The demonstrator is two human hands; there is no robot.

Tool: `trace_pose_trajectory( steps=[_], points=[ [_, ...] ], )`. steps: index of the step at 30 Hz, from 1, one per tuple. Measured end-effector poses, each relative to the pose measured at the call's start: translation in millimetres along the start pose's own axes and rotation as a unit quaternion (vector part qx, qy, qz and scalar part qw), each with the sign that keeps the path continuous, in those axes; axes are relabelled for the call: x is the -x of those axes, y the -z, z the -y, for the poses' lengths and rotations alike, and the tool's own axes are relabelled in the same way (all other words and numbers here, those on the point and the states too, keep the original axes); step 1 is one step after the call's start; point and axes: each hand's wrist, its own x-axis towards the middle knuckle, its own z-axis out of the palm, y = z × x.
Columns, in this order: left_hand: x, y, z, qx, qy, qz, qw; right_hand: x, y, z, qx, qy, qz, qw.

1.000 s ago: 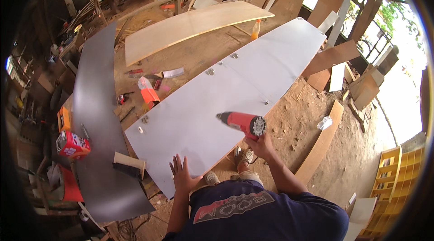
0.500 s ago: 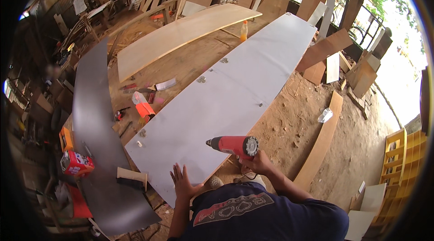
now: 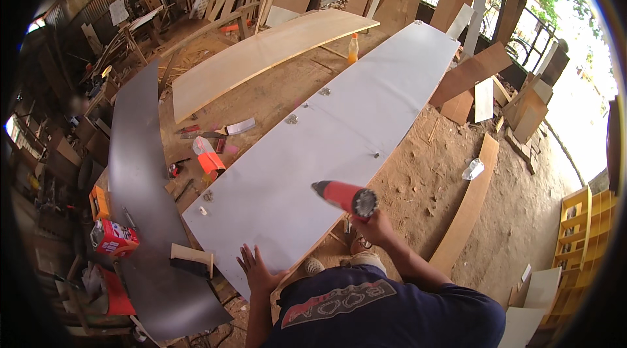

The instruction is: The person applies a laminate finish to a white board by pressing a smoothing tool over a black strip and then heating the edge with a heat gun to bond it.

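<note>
A long light-grey panel (image 3: 287,158) lies in front of me, slanting from the near left up to the far right. My left hand (image 3: 260,273) rests flat on its near end, fingers spread. Above the panel's right edge, my right hand (image 3: 373,228) grips a red heat gun (image 3: 341,196) by its handle. The dark nozzle points left over the panel and does not touch it. Small metal fittings that look like hinges (image 3: 292,119) sit along the panel's left edge.
A dark glossy sheet (image 3: 136,158) curves along the left, carrying a red tin (image 3: 114,238). Beyond lies a pale wooden board (image 3: 261,54); an orange bottle (image 3: 353,49) stands near it. A narrow wooden strip (image 3: 465,204) lies on the dirt floor at right.
The heat gun has moved a little to the right and toward the far end, its nozzle swinging slightly. My left hand stays flat on the panel. The whole view has shifted slightly.
</note>
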Motion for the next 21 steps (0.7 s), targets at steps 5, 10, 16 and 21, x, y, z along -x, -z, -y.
trace_pose_trajectory(
  steps=[5,10,16,21],
  points=[
    [0.3,1.6,-2.8,0.005,-0.003,-0.011,1.0,19.5,-49.9,7.6,-0.044,0.113,0.14,0.983],
    [4.1,8.6,-1.4,-0.009,-0.011,-0.036,0.999,35.3,-51.9,24.7,-0.035,0.133,0.179,0.974],
    [11.8,16.4,23.2,-0.011,0.01,-0.052,0.999,24.6,-19.0,0.4,-0.025,-0.038,0.017,0.999],
    [12.4,20.3,25.7,-0.009,-0.001,-0.024,1.0,15.3,10.6,9.6,-0.004,-0.001,-0.114,0.993]
  ],
)
